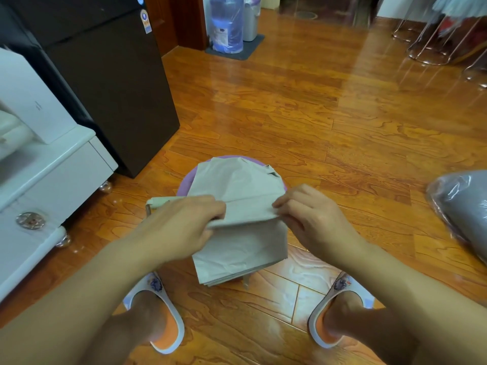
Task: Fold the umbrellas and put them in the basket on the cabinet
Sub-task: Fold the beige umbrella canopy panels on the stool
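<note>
With the left hand [184, 222] and right hand [311, 219] both pinching the pleated umbrella [237, 219] canopy above the purple stool [184, 185], uneven tension may let the stacked pleats slip and unfold.

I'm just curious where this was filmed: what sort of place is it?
Most likely a room in someone's home. There is a glossy wooden floor, the person wears slippers, and a large water bottle stands by a dark fridge-like cabinet.

The pale grey-beige umbrella [238, 206], canopy in flat pleats, lies across a purple round stool [184, 180].
</note>
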Demonstrator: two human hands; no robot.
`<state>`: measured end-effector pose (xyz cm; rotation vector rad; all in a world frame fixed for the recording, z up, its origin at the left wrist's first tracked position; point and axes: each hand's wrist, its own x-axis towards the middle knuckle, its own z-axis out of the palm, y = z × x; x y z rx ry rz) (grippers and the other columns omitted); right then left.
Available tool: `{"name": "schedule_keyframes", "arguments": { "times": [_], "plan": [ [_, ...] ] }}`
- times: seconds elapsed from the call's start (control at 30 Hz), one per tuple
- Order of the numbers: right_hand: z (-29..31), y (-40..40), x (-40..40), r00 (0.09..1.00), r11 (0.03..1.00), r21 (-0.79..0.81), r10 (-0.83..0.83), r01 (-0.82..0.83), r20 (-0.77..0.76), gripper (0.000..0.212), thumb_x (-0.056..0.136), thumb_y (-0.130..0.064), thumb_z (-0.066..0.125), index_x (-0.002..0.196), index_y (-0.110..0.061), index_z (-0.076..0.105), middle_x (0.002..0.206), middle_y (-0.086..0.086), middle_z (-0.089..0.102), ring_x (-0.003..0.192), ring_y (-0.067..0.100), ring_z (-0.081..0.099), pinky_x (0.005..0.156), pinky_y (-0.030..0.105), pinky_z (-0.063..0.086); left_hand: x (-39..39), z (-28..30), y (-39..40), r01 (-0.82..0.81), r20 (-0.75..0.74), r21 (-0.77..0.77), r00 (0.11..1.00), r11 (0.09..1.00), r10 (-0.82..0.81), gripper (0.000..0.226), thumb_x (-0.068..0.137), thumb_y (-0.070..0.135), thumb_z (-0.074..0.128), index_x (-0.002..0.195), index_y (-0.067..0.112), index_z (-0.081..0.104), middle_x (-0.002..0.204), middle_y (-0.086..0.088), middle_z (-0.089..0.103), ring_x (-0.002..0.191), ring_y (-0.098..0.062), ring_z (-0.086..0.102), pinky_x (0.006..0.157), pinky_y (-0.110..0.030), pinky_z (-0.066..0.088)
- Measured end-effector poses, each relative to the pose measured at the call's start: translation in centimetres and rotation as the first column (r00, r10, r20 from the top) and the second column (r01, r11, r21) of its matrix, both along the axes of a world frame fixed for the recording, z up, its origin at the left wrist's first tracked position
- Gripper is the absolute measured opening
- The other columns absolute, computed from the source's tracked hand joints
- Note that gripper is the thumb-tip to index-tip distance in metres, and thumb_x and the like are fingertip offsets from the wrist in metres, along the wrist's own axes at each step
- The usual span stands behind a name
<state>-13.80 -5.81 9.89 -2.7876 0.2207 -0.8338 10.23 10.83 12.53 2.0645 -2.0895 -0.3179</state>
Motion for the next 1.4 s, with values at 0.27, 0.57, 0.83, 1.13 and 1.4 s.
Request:
{"name": "schedule_keyframes", "arguments": {
  "times": [0.27, 0.57, 0.83, 1.13, 1.4],
  "plan": [
    [-1.4, 0.2, -1.1, 0.89, 0.991, 0.107, 0.117, -0.078, -0.441, 0.025, 0.101, -0.042, 0.053, 0.096, -0.023, 0.069, 0.087, -0.005, 0.068, 0.082, 0.021, 0.064, 0.072, 0.038, 0.05, -1.2, -4.6, 0.5, 0.061, 0.073, 0.392, 0.993, 0.918, -0.097, 0.018, 0.091, 0.018, 0.055, 0.086, 0.031, 0.044, 0.084, 0.01, 0.045, 0.085, -0.014, 0.05, 0.066, -0.033, 0.038],
    [0.9, -4.2, 6.3, 0.716, 0.284, 0.667, -0.41, 0.689, -0.565, 0.031, 0.095, -0.035, 0.066, 0.083, -0.008, 0.074, 0.068, 0.006, 0.059, 0.068, 0.024, 0.05, 0.058, 0.03, 0.035, -2.3, -4.3, 0.0, 0.077, -0.038, 0.699, 0.997, 0.711, -0.07, 0.055, 0.098, 0.051, 0.058, 0.146, 0.029, 0.047, 0.138, 0.003, 0.054, 0.124, -0.022, 0.055, 0.103, -0.039, 0.046],
    [1.1, -2.2, 6.4, 0.801, 0.159, 0.853, -0.463, 0.496, -0.38, 0.013, 0.089, -0.015, 0.075, 0.083, -0.004, 0.074, 0.068, -0.001, 0.06, 0.06, 0.009, 0.047, 0.053, 0.021, 0.037, 4.2, -0.1, -3.9, -0.588, -0.343, 0.148, 0.723, 0.795, 0.599, 0.028, 0.093, 0.035, 0.066, 0.12, 0.033, 0.058, 0.099, 0.008, 0.066, 0.092, -0.019, 0.067, 0.084, -0.042, 0.055],
    [1.5, -2.3, 5.1, 0.817, 0.1, 0.891, -0.456, 0.442, -0.354, 0.012, 0.087, -0.015, 0.076, 0.075, -0.013, 0.074, 0.081, 0.0, 0.072, 0.073, 0.013, 0.056, 0.067, 0.029, 0.044, 4.8, 0.0, -5.8, -0.483, -0.889, 0.283, 0.193, 0.829, 0.416, 0.063, 0.096, 0.008, 0.069, 0.147, 0.04, 0.049, 0.118, 0.0, 0.069, 0.092, -0.005, 0.074, 0.067, -0.022, 0.06],
    [1.1, -2.8, 4.4, 0.864, 0.024, 0.956, -0.436, 0.291, -0.252, 0.015, 0.089, -0.006, 0.069, 0.075, -0.012, 0.071, 0.083, 0.002, 0.07, 0.085, 0.018, 0.059, 0.082, 0.034, 0.045, 6.1, 0.0, -5.0, -0.724, -0.718, -0.041, 0.501, 0.689, 0.483, 0.012, 0.098, 0.019, 0.068, 0.097, 0.025, 0.079, 0.096, 0.011, 0.073, 0.08, 0.016, 0.06, 0.072, -0.011, 0.046]
  ]
}}
